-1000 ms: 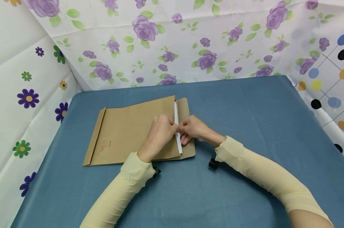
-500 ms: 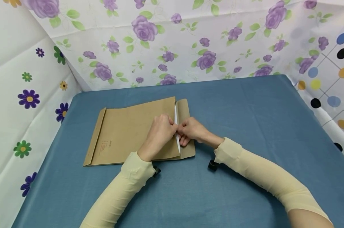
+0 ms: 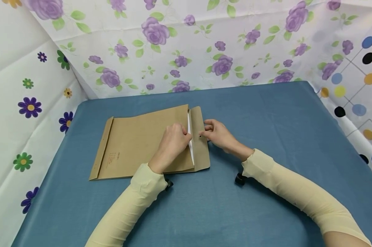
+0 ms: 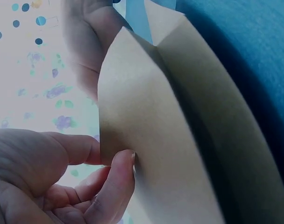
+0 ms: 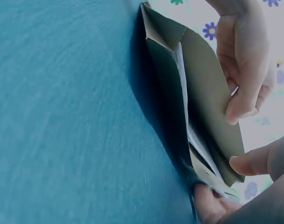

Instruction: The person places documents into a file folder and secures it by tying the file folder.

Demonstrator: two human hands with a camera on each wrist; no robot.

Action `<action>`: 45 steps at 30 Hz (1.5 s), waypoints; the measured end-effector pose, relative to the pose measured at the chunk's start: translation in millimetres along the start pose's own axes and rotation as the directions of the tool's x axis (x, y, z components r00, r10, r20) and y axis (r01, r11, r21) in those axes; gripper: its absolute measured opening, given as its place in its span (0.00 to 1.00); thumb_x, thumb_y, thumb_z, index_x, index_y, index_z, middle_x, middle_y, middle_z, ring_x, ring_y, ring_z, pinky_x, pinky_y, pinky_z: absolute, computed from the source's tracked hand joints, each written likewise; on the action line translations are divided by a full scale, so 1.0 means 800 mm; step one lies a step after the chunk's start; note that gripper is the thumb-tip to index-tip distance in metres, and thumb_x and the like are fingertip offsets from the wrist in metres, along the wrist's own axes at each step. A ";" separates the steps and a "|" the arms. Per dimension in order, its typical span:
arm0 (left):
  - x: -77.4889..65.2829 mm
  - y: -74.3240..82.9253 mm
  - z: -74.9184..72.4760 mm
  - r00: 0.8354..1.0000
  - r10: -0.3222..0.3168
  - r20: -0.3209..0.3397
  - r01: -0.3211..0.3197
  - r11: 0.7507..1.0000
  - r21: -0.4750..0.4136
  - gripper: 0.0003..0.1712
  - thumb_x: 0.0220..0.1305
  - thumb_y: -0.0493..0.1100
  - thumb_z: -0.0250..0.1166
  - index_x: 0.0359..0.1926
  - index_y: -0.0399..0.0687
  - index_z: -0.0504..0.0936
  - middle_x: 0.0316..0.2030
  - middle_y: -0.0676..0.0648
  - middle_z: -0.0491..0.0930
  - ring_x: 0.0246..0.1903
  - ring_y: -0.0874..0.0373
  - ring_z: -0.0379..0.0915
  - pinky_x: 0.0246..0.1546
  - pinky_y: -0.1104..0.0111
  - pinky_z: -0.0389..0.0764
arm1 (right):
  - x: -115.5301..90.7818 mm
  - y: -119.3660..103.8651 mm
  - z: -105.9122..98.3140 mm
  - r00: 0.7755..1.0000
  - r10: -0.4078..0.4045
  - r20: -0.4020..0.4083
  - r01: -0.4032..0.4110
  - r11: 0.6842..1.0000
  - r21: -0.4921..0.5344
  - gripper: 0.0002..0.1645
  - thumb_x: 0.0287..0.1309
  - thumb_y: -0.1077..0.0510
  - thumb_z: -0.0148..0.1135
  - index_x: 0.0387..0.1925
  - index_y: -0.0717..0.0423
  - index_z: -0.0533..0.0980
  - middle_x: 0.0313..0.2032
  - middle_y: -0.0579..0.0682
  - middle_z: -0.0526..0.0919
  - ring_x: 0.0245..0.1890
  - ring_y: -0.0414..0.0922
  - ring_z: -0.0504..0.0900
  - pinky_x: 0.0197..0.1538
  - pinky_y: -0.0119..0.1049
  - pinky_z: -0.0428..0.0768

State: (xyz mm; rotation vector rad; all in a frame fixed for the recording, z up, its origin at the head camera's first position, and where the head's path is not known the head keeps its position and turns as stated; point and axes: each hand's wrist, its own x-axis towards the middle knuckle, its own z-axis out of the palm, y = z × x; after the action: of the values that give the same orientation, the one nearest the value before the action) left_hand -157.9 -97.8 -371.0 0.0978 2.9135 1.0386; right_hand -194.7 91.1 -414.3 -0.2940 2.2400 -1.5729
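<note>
A brown kraft paper envelope lies on the table with its mouth facing right. White paper shows inside the mouth, and the lower flap extends beyond it. My left hand pinches the upper edge of the mouth; in the left wrist view, thumb and finger meet on that edge. My right hand is at the flap's right edge. In the right wrist view its thumb stands apart from its fingers, which reach the flap's outer side.
A blue cloth covers the table. Floral sheets hang behind it, with patterned sheets on both sides. Black wrist devices show beneath the beige sleeves.
My right hand has let go at the envelope's mouth and moved right to the flap's outer edge, its fingers spreading. The left hand keeps its pinch in the same place.
</note>
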 end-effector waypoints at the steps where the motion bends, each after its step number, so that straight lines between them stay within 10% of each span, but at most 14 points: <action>1: 0.000 0.000 0.000 1.000 0.000 0.005 0.000 1.000 -0.004 0.25 0.61 0.31 0.61 0.12 0.50 0.62 0.13 0.55 0.52 0.14 0.63 0.48 0.18 0.70 0.51 | 0.001 0.001 -0.001 1.000 0.005 0.023 -0.005 1.000 0.015 0.40 0.74 0.58 0.59 0.78 0.66 0.53 0.66 0.65 0.74 0.60 0.57 0.79 0.58 0.51 0.79; 12: 0.012 -0.003 0.009 0.998 -0.013 0.068 0.009 0.999 0.048 0.28 0.61 0.30 0.59 0.11 0.52 0.56 0.13 0.56 0.47 0.15 0.63 0.40 0.18 0.70 0.47 | -0.004 -0.004 -0.001 0.957 0.062 0.282 -0.055 0.998 -0.034 0.10 0.75 0.56 0.59 0.44 0.61 0.75 0.28 0.54 0.78 0.24 0.49 0.79 0.35 0.43 0.81; 23: 0.035 -0.010 0.011 0.975 0.000 0.221 -0.046 0.978 0.206 0.30 0.75 0.39 0.58 0.13 0.51 0.60 0.11 0.54 0.53 0.12 0.62 0.48 0.17 0.70 0.53 | -0.017 -0.019 0.023 0.976 -0.026 0.218 0.104 0.929 -0.356 0.25 0.68 0.43 0.66 0.27 0.54 0.67 0.17 0.48 0.68 0.15 0.44 0.67 0.22 0.35 0.64; 30: 0.060 -0.025 0.006 0.956 0.045 0.291 -0.116 0.965 0.234 0.19 0.66 0.31 0.61 0.18 0.47 0.70 0.16 0.52 0.60 0.17 0.59 0.55 0.21 0.67 0.60 | -0.026 -0.032 0.048 0.979 0.075 0.190 0.061 0.783 -0.619 0.42 0.58 0.36 0.74 0.58 0.64 0.72 0.21 0.50 0.72 0.17 0.42 0.67 0.21 0.35 0.64; 34: 0.074 -0.030 0.000 0.953 0.045 0.298 -0.133 0.950 0.284 0.03 0.67 0.37 0.68 0.39 0.40 0.84 0.36 0.45 0.76 0.37 0.52 0.72 0.39 0.63 0.76 | -0.034 -0.038 0.060 0.981 0.110 0.161 0.042 0.686 -0.727 0.53 0.53 0.32 0.75 0.66 0.64 0.67 0.19 0.49 0.74 0.16 0.43 0.69 0.19 0.37 0.65; 39: 0.091 -0.035 -0.005 0.949 0.057 0.311 -0.166 0.927 0.336 0.28 0.69 0.45 0.70 0.65 0.38 0.74 0.67 0.36 0.66 0.67 0.41 0.60 0.66 0.54 0.67 | -0.042 -0.040 0.069 0.988 0.058 0.144 0.074 0.639 -0.766 0.56 0.52 0.33 0.76 0.69 0.64 0.65 0.20 0.48 0.76 0.18 0.45 0.76 0.21 0.40 0.72; 45: 0.103 -0.035 -0.006 0.933 0.041 0.357 -0.170 0.925 0.339 0.45 0.70 0.45 0.68 0.79 0.38 0.56 0.77 0.34 0.55 0.77 0.38 0.48 0.74 0.50 0.56 | -0.047 -0.040 0.080 0.987 0.038 0.154 0.100 0.605 -0.790 0.57 0.54 0.34 0.75 0.71 0.65 0.63 0.19 0.48 0.76 0.18 0.45 0.75 0.21 0.41 0.73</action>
State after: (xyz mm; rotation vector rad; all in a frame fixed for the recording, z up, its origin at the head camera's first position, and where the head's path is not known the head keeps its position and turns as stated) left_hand -242.0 -116.7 -386.8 0.4132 2.7535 0.4140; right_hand -135.1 40.0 -396.4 -0.6698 2.6722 -0.3992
